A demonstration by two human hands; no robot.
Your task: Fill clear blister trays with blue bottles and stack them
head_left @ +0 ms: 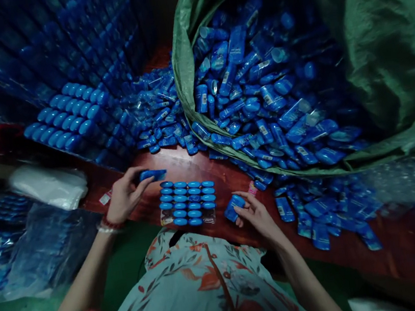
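Note:
Between my hands, several blue oval-topped packs [194, 198] stand in rows on the red-brown table [177, 159], with bare clear wrapping showing at the two near corners. My left hand [128, 192] is closed on a blue pack [152, 175], just above and left of the rows. To the right of the rows, my right hand [251, 208] grips another blue pack [234, 207] between thumb and fingers. A small pink item [252, 188] lies just beyond my right hand.
A large green sack [182, 51] full of blue packs opens at the back right. Loose packs [317, 209] lie right of me. Stacked blocks of packs [66, 113] rise at the left, near a white plastic bundle [50, 187] and wrapped packs [39, 251].

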